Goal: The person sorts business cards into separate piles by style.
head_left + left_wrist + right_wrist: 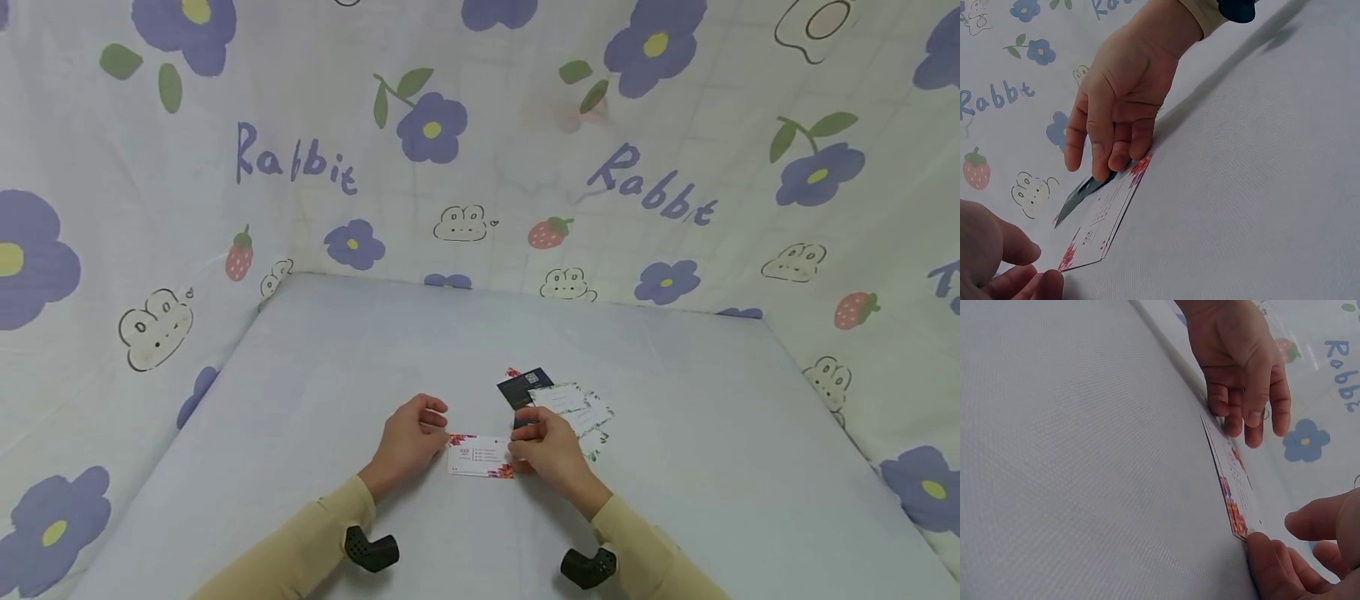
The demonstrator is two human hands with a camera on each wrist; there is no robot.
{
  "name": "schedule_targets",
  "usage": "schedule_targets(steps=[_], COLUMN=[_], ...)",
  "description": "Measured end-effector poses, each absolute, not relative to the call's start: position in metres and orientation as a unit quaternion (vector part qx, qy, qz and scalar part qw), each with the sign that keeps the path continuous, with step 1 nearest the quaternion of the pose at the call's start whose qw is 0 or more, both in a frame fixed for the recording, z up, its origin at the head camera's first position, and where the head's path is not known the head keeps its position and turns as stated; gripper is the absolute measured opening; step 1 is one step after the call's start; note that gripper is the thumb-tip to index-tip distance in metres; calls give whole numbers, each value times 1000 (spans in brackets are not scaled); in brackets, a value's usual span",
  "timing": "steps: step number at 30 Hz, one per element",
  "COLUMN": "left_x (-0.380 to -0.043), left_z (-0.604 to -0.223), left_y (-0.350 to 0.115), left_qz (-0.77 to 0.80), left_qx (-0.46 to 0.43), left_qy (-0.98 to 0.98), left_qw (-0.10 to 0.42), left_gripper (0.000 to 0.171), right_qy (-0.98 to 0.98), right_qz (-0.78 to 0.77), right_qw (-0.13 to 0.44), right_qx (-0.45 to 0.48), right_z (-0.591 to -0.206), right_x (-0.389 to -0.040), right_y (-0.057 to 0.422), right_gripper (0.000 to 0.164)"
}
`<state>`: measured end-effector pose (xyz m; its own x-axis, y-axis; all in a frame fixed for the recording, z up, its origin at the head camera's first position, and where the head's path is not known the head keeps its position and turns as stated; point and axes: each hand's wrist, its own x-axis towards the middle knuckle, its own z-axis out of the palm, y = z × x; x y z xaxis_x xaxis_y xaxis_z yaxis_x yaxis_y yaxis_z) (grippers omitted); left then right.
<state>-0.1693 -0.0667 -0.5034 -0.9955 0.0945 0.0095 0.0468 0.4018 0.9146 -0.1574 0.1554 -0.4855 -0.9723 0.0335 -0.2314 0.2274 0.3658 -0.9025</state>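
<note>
White card (480, 458) between left hand (411, 440) and right hand (551, 448): small print illegible. Card pile (561, 398) beyond right hand: partly hidden by it. Sleeves (300, 537), behind both hands: cut by head view's bottom edge.

White fabric walls (315, 225), purple flowers (432, 129), red strawberries (546, 235), "Rabbit" lettering (296, 160), pale flat surface (360, 350) below

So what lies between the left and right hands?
In the head view, a white card with red floral corners lies between the left hand and the right hand.
</note>
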Motion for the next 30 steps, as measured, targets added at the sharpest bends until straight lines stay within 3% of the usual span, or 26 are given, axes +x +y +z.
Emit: schedule_targets(steps=[11,30], left_x=[-172,-184], left_z=[-496,-498], left_y=[-74,-109], left_qz=[589,628], left_qx=[-9,-52], left_qy=[808,776], left_qw=[28,37], left_gripper=[31,32], right_qy=[786,763], right_qz=[-609,-625], right_qw=[42,50], right_qx=[101,158], right_z=[-484,-474], right_x=[-151,-150], right_y=[176,231], right_gripper=[42,46])
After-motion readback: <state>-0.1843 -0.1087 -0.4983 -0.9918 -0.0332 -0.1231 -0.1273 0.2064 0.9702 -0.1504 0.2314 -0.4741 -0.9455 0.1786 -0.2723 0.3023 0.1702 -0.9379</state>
